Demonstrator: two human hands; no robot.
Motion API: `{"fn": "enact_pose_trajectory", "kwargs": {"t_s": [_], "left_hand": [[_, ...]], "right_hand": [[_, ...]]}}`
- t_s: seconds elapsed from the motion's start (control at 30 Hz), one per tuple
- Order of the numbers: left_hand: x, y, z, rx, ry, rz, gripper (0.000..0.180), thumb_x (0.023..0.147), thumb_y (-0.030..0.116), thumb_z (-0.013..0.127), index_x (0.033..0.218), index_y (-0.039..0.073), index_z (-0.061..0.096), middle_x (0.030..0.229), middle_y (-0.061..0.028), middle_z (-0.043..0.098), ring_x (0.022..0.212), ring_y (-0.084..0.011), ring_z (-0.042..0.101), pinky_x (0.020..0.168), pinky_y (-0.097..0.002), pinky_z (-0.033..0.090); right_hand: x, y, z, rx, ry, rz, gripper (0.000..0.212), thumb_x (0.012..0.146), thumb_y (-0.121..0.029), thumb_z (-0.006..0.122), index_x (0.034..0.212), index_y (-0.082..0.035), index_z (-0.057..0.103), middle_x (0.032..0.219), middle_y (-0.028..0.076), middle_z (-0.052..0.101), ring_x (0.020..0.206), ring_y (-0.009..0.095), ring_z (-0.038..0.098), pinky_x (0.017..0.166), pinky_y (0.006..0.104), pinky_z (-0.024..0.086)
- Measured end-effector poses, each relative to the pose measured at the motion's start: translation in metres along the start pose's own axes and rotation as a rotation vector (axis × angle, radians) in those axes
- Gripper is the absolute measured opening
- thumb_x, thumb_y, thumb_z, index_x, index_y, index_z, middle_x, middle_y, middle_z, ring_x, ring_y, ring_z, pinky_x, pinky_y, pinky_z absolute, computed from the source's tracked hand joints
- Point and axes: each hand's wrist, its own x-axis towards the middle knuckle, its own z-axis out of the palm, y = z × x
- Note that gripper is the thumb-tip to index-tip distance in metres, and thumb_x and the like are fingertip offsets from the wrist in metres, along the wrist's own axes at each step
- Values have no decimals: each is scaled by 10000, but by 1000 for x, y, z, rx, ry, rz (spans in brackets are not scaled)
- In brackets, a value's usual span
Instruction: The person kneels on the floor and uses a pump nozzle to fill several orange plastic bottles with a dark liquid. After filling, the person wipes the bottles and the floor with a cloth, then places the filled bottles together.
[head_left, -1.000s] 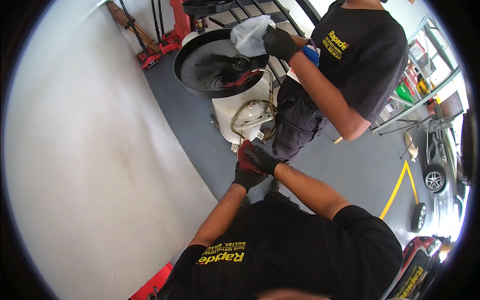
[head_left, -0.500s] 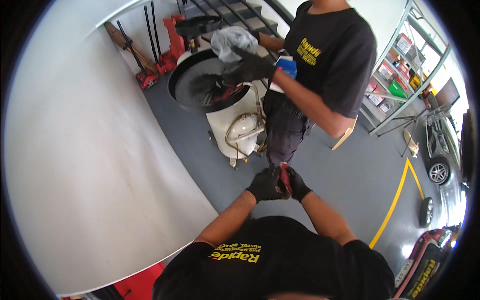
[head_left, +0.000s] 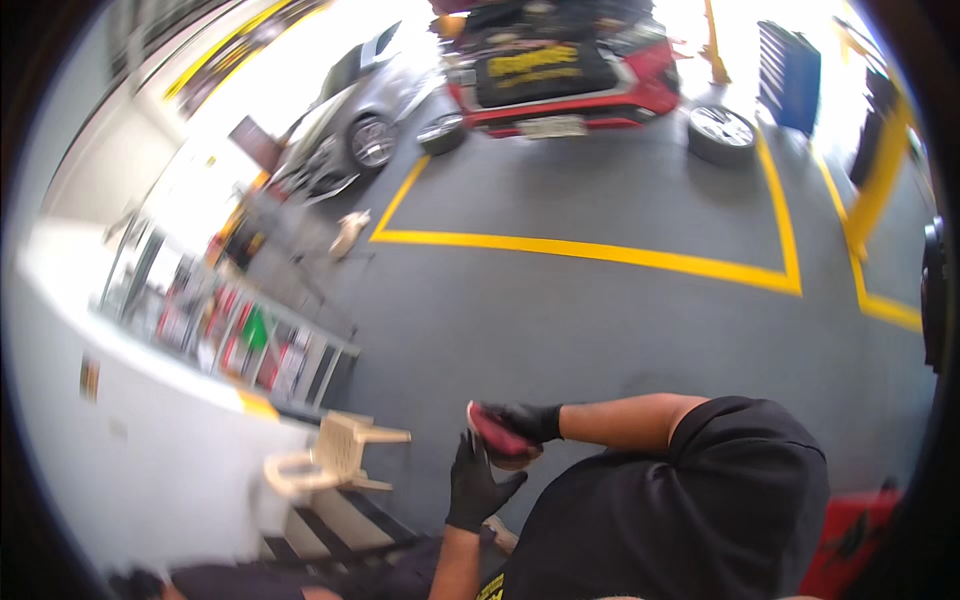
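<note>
Black gloves cover both my hands in front of my body. A dark red bundle, seemingly a folded rag (head_left: 503,437), is gripped by my right hand (head_left: 530,421), whose fingers lie over its far side. Close below the rag is my left hand (head_left: 484,487), with its fingers stretched up along the rag's left edge and its thumb spread away. Its fingertips seem to touch the rag. The rag's underside shows brownish, and blur hides its finer detail.
A beige plastic chair (head_left: 343,452) stands left, by a metal shelf (head_left: 285,350) of boxes. Ahead are yellow floor lines (head_left: 590,248), a red car (head_left: 640,95), a silver car (head_left: 345,125) and a loose wheel (head_left: 722,133). Another person's dark clothing (head_left: 330,570) shows lower left.
My view has swung right, from the co-worker and the oil drainer to the car bay. My hands were together around the rag; now my left hand is spread beside it while my right keeps it.
</note>
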Motion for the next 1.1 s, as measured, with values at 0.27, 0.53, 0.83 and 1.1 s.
{"fn": "enact_pose_trajectory", "kwargs": {"t_s": [0.27, 0.53, 0.83, 1.1], "left_hand": [[344, 91, 149, -140, -78, 297, 595, 796, 413, 852, 1239, 74, 646, 1249, -160, 657, 1274, -401, 561, 1116, -459, 438], [474, -45, 185, -480, -951, 529, 527, 993, 508, 690, 1347, 117, 690, 1439, -262, 603, 1360, -436, 541, 1088, -500, 479], [860, 237, 366, -1011, -156, 1087, 554, 1057, 267, 606, 1511, -5, 442, 1617, -232, 462, 1505, -416, 418, 1242, -524, 311], [1047, 370, 310, -1580, -1324, 776, 876, 1111, 454, 491, 1734, 55, 22, 1783, -125, 176, 1634, -261, 186, 1321, -398, 163]], "right_hand": [[-69, -56, -259, -126, 849, 181, 503, 1047, -445, 636, 1347, -42, 651, 1118, 243, 724, 947, 334, 715, 850, 471, 558], [-27, 34, -355, 1367, 344, -697, 564, 1044, -650, 544, 1117, -115, 710, 871, 88, 652, 820, 250, 638, 775, 436, 530], [-147, -194, -710, 736, 1095, -1247, 387, 1085, -436, 646, 1363, -174, 582, 1118, -21, 622, 954, 117, 627, 881, 289, 557], [-242, -307, -872, 12, 2150, -893, 389, 1118, -279, 586, 1415, -28, 608, 1315, 141, 660, 1226, 241, 633, 1117, 392, 476]]}}
